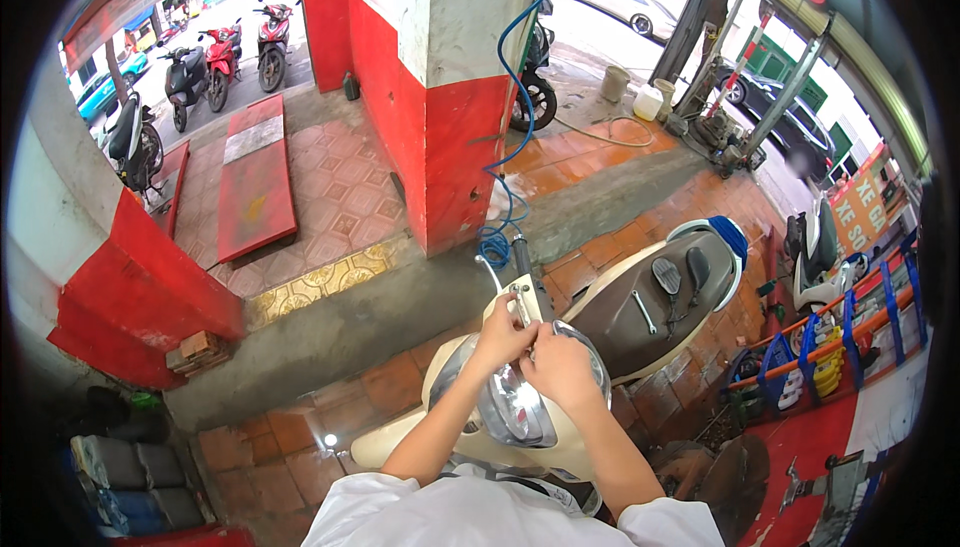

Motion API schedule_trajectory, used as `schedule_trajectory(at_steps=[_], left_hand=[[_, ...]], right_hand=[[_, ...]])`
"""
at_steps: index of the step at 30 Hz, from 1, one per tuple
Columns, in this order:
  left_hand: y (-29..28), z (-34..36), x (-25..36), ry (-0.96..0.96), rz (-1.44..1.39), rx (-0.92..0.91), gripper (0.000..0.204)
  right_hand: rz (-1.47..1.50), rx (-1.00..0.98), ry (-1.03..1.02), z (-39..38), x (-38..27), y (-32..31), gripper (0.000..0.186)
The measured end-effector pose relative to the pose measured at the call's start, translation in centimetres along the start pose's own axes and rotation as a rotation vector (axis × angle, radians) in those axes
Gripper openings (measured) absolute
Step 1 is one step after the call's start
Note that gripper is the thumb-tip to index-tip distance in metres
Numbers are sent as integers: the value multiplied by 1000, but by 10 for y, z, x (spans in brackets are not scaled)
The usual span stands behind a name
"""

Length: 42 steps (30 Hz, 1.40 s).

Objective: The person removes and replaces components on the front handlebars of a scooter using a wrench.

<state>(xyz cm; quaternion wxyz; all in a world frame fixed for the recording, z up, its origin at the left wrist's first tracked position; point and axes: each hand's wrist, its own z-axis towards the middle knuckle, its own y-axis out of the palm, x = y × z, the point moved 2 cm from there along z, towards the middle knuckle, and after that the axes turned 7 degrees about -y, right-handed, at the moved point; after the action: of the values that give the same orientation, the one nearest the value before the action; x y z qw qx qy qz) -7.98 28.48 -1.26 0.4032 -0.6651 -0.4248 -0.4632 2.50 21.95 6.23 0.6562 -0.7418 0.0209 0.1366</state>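
Note:
A cream scooter (385, 437) stands in front of me, its headlight (517, 402) below my hands. My left hand (500, 335) and my right hand (562, 365) meet above the headlight, at the inner end of the handlebar grip (521, 257). Fingers of both hands are closed and pressed together around a small part that I cannot make out. Just beyond my left fingertips are a silver fitting (524, 302) and the brake lever (487, 272). On the brown seat (610, 332) lie a wrench (643, 311) and two detached mirrors (667, 275).
A coiled blue hose (494, 245) hangs beside the red-and-white pillar (465, 157). A red ramp (255, 197) slopes at the left. Blue-and-orange racks (835, 347) stand at the right. Parked motorbikes (217, 62) line the street side.

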Motion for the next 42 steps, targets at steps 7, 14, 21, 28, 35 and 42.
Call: schedule_trajectory(at_steps=[7,14,21,28,35,42], left_hand=[[-37,24,-38,-162,-402,-349,56],[-164,68,42,-91,-23,-360,43],[-103,42,3,-58,399,-214,34],[-38,5,-36,89,329,42,35],[-19,-16,-2,-101,-77,10,51],[-6,-23,-18,-87,-230,-6,53]], right_hand=[[211,44,-202,5,-16,-3,64],[434,94,-79,17,9,-17,48],[522,183,-11,26,43,-2,42],[491,111,-10,51,49,12,43],[475,71,-4,54,46,13,46],[469,118,-8,85,52,22,45]])
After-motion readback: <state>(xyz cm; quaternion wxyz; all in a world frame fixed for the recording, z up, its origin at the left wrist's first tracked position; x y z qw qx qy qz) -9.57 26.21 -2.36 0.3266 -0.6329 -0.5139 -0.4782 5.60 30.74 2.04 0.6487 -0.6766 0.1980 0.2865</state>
